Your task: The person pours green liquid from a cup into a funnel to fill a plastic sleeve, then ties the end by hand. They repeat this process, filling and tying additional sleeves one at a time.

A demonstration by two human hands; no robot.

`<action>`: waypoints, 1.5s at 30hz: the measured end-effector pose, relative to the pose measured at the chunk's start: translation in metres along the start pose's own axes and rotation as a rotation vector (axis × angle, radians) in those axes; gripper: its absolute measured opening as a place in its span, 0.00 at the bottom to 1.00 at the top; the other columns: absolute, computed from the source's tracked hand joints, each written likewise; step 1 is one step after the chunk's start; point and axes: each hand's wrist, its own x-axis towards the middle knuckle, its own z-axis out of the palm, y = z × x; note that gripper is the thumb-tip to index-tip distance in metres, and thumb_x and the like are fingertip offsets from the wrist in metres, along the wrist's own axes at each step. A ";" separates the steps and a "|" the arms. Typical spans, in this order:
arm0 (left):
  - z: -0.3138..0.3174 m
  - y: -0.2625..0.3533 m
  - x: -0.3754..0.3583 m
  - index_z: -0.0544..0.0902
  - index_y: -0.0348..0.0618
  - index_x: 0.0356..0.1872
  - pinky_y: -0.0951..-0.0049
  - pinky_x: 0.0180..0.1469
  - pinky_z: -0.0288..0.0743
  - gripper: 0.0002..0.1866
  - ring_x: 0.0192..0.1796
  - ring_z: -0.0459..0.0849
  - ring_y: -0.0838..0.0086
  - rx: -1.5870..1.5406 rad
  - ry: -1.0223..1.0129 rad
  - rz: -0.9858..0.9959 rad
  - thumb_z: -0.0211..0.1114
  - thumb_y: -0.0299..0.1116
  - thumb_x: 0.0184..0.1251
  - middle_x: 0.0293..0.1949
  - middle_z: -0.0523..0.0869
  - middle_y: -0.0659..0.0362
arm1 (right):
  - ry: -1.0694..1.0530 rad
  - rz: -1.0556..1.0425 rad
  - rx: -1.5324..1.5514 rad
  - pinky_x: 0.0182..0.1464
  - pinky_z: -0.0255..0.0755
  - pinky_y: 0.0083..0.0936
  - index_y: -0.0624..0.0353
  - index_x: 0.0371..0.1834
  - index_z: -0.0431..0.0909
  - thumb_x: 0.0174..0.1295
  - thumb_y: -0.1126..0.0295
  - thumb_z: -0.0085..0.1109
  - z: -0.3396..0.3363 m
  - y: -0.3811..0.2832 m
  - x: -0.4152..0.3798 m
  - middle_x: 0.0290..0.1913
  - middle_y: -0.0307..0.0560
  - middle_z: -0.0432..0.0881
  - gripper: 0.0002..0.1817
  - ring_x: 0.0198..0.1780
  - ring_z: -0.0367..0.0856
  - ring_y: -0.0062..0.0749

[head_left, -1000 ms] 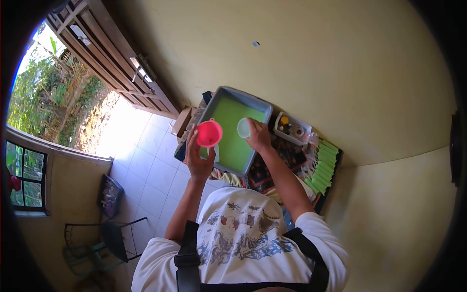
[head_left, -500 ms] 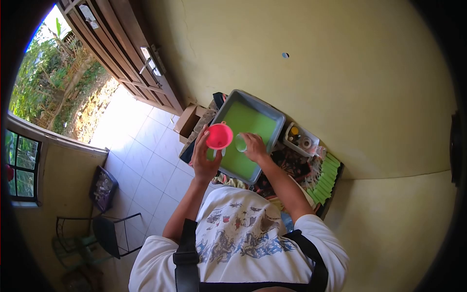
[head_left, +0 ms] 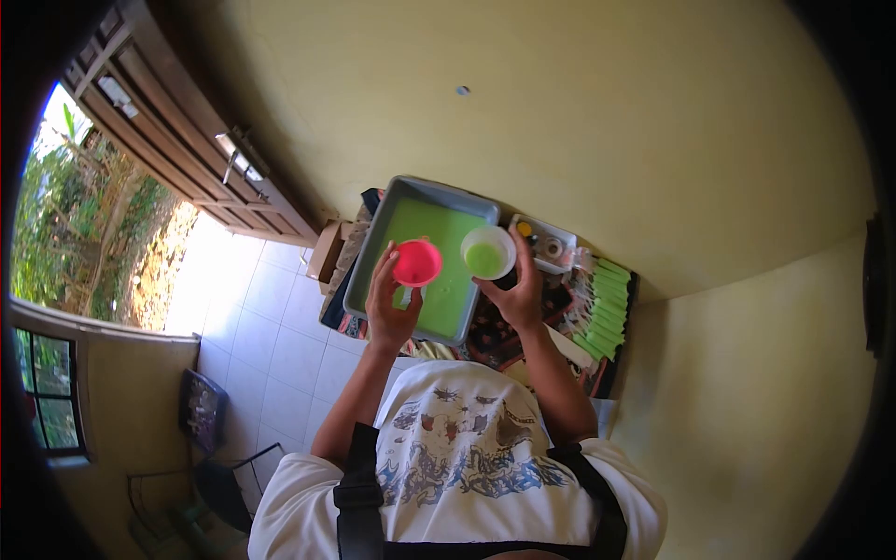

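My left hand [head_left: 390, 308] holds a pink funnel [head_left: 417, 263] by its rim over the left part of a grey basin [head_left: 355, 285]. Green liquid [head_left: 429, 219] covers the bottom of the basin. Something pale shows just under the funnel, too small to make out. In my right hand [head_left: 520, 291] is a white cup [head_left: 502, 240] with green liquid inside, held upright over the basin's right edge. Funnel and cup are apart, side by side.
Right of the basin stands a white box [head_left: 546, 245] with small bottles and a tape roll. Beyond it lie several green filled packets [head_left: 605, 313] on a patterned cloth. A cardboard box [head_left: 327, 252] is at the basin's left, near the open door [head_left: 205, 140].
My right hand has lifted the cup from the basin's middle and moved it right, turning it upright with liquid in it. The left hand still holds the funnel. The view has shifted.
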 end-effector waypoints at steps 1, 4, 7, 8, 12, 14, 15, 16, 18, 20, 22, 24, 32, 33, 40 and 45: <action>0.011 0.005 0.001 0.74 0.42 0.79 0.63 0.64 0.91 0.43 0.78 0.80 0.52 -0.006 -0.019 0.005 0.74 0.09 0.59 0.82 0.73 0.43 | 0.015 -0.052 -0.076 0.76 0.76 0.42 0.64 0.84 0.65 0.54 0.67 0.87 -0.014 -0.014 0.004 0.73 0.62 0.82 0.54 0.74 0.83 0.48; 0.045 0.031 0.005 0.76 0.42 0.78 0.63 0.61 0.92 0.42 0.76 0.81 0.51 -0.006 -0.083 0.022 0.74 0.10 0.59 0.80 0.76 0.42 | 0.044 -0.164 -0.278 0.76 0.74 0.45 0.62 0.85 0.66 0.52 0.67 0.87 -0.061 -0.053 0.013 0.73 0.58 0.82 0.55 0.73 0.82 0.53; 0.079 0.046 0.005 0.71 0.42 0.81 0.60 0.67 0.90 0.44 0.79 0.78 0.51 -0.046 -0.193 0.069 0.71 0.08 0.61 0.82 0.72 0.42 | -0.068 -0.284 -0.601 0.76 0.71 0.46 0.59 0.85 0.66 0.48 0.68 0.88 -0.102 -0.083 0.022 0.73 0.54 0.82 0.57 0.73 0.81 0.52; 0.089 0.051 0.005 0.72 0.41 0.80 0.60 0.67 0.90 0.43 0.78 0.79 0.51 -0.050 -0.203 0.076 0.71 0.09 0.61 0.81 0.73 0.42 | -0.081 -0.325 -0.649 0.75 0.67 0.46 0.54 0.85 0.68 0.45 0.68 0.88 -0.112 -0.091 0.025 0.73 0.51 0.82 0.58 0.74 0.80 0.47; 0.126 0.066 0.007 0.72 0.40 0.80 0.60 0.68 0.89 0.43 0.78 0.79 0.52 -0.113 -0.241 0.123 0.72 0.10 0.62 0.81 0.74 0.42 | -0.129 -0.341 -0.824 0.71 0.64 0.47 0.46 0.82 0.71 0.45 0.68 0.89 -0.144 -0.115 0.031 0.73 0.44 0.83 0.55 0.74 0.81 0.36; 0.139 0.075 0.008 0.72 0.39 0.80 0.60 0.69 0.88 0.42 0.77 0.81 0.53 -0.135 -0.250 0.127 0.72 0.11 0.63 0.79 0.76 0.42 | -0.153 -0.355 -0.868 0.71 0.63 0.48 0.46 0.82 0.72 0.45 0.68 0.89 -0.156 -0.123 0.032 0.73 0.42 0.83 0.55 0.74 0.81 0.36; 0.146 0.074 0.005 0.72 0.38 0.80 0.60 0.69 0.88 0.42 0.76 0.82 0.54 -0.137 -0.254 0.111 0.73 0.11 0.63 0.78 0.77 0.42 | -0.167 -0.361 -0.888 0.71 0.62 0.48 0.46 0.82 0.72 0.45 0.69 0.89 -0.161 -0.125 0.033 0.73 0.40 0.83 0.55 0.74 0.81 0.36; 0.152 0.073 0.002 0.72 0.37 0.80 0.60 0.70 0.87 0.41 0.75 0.83 0.54 -0.139 -0.259 0.094 0.73 0.12 0.64 0.78 0.78 0.42 | -0.163 -0.377 -0.885 0.71 0.62 0.48 0.45 0.82 0.72 0.45 0.69 0.89 -0.166 -0.125 0.033 0.73 0.39 0.83 0.54 0.74 0.81 0.35; 0.161 0.074 -0.001 0.72 0.36 0.80 0.60 0.70 0.87 0.40 0.74 0.84 0.56 -0.146 -0.275 0.069 0.74 0.13 0.64 0.76 0.79 0.43 | -0.157 -0.409 -0.882 0.70 0.61 0.49 0.44 0.81 0.72 0.45 0.69 0.89 -0.174 -0.124 0.033 0.74 0.36 0.83 0.54 0.74 0.80 0.35; 0.165 0.079 0.001 0.73 0.34 0.80 0.60 0.70 0.86 0.40 0.72 0.86 0.57 -0.153 -0.292 0.053 0.74 0.14 0.64 0.75 0.81 0.43 | -0.169 -0.420 -0.895 0.70 0.61 0.49 0.44 0.81 0.72 0.45 0.70 0.88 -0.179 -0.126 0.034 0.74 0.35 0.83 0.54 0.74 0.80 0.34; 0.169 0.082 0.001 0.72 0.33 0.80 0.61 0.70 0.86 0.40 0.72 0.86 0.59 -0.152 -0.307 0.045 0.74 0.14 0.65 0.75 0.81 0.43 | -0.182 -0.445 -0.919 0.70 0.62 0.49 0.44 0.81 0.73 0.45 0.71 0.87 -0.184 -0.128 0.035 0.75 0.35 0.83 0.54 0.75 0.80 0.33; 0.172 0.085 0.001 0.72 0.32 0.80 0.62 0.70 0.86 0.40 0.72 0.86 0.60 -0.150 -0.309 0.042 0.74 0.14 0.65 0.74 0.82 0.43 | -0.194 -0.478 -0.955 0.70 0.62 0.49 0.45 0.81 0.73 0.45 0.72 0.87 -0.187 -0.128 0.036 0.76 0.34 0.82 0.53 0.75 0.80 0.33; 0.185 0.086 0.004 0.72 0.37 0.81 0.65 0.64 0.89 0.42 0.64 0.93 0.59 -0.198 -0.255 0.081 0.74 0.14 0.63 0.74 0.83 0.43 | -0.215 -0.515 -0.983 0.70 0.62 0.49 0.44 0.81 0.73 0.47 0.77 0.80 -0.193 -0.133 0.043 0.78 0.32 0.81 0.51 0.75 0.79 0.32; 0.185 0.087 0.004 0.72 0.37 0.81 0.65 0.64 0.89 0.42 0.64 0.93 0.59 -0.185 -0.254 0.086 0.74 0.14 0.63 0.74 0.83 0.43 | -0.217 -0.519 -0.997 0.70 0.62 0.49 0.44 0.81 0.73 0.48 0.77 0.79 -0.194 -0.133 0.044 0.78 0.32 0.81 0.51 0.75 0.79 0.32; 0.182 0.089 0.009 0.73 0.37 0.80 0.66 0.62 0.89 0.41 0.62 0.94 0.60 -0.183 -0.234 0.117 0.75 0.14 0.63 0.73 0.84 0.43 | -0.222 -0.525 -0.986 0.70 0.62 0.51 0.42 0.80 0.74 0.50 0.76 0.79 -0.190 -0.142 0.048 0.78 0.32 0.81 0.48 0.76 0.79 0.32; 0.178 0.088 0.013 0.71 0.36 0.81 0.64 0.66 0.87 0.42 0.66 0.90 0.61 -0.208 -0.271 0.070 0.75 0.14 0.64 0.72 0.84 0.44 | -0.228 -0.541 -1.015 0.70 0.63 0.51 0.42 0.79 0.75 0.55 0.76 0.76 -0.186 -0.148 0.051 0.77 0.32 0.81 0.44 0.75 0.79 0.32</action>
